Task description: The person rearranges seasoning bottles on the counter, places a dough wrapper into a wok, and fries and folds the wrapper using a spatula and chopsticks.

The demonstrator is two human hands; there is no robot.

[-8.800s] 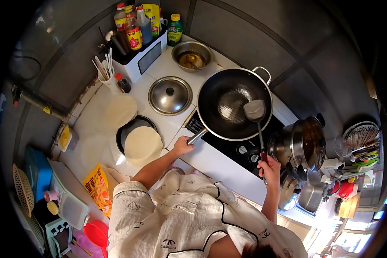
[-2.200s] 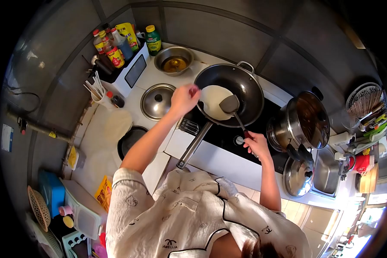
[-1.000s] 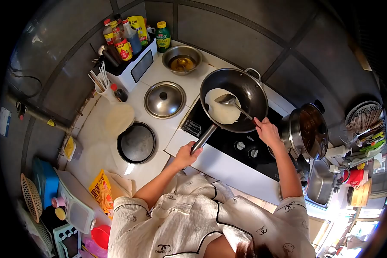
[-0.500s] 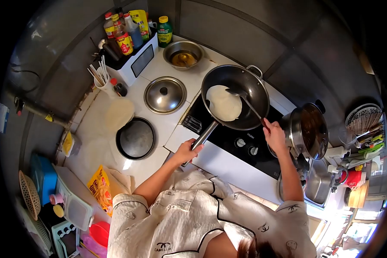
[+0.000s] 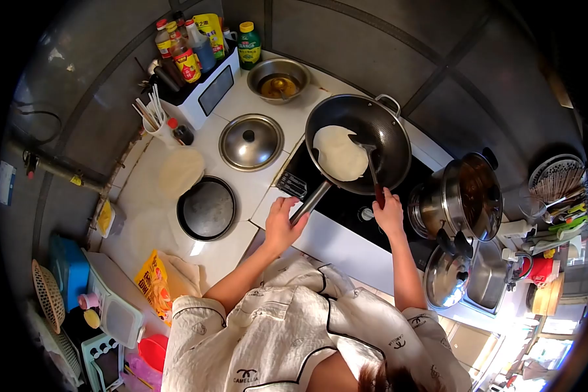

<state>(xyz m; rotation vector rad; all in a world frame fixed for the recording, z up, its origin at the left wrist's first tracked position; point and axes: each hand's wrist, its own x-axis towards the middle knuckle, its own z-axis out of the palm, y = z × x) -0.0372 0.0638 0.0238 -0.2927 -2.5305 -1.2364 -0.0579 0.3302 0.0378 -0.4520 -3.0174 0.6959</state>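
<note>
A dark wok [image 5: 389, 147] sits on the black stove with a round pale flatbread [image 5: 340, 153] lying flat in its left half. My right hand [image 5: 389, 211] is closed round the dark red handle of a spatula [image 5: 372, 163], whose blade rests in the wok at the bread's upper right edge. Beside the wok's long handle [image 5: 312, 201] is my left hand [image 5: 283, 223], its fingers apart and nothing gripped. Left of it, on the white counter, stands a round black pan [image 5: 206, 208] with nothing in it. Another pale dough round [image 5: 181, 172] lies just beyond that pan.
A metal lid [image 5: 251, 142] and a steel bowl of brown liquid [image 5: 279, 81] stand behind, near a bottle rack [image 5: 206, 98]. A steamer pot [image 5: 460, 196] is right of the wok, beside the sink [image 5: 490, 277]. A yellow bag [image 5: 155, 284] lies at the front left.
The flatbread has gone from the black pan into the wok. My left hand has let go of the wok handle and opened. My right hand has moved left and nearer me with the spatula.
</note>
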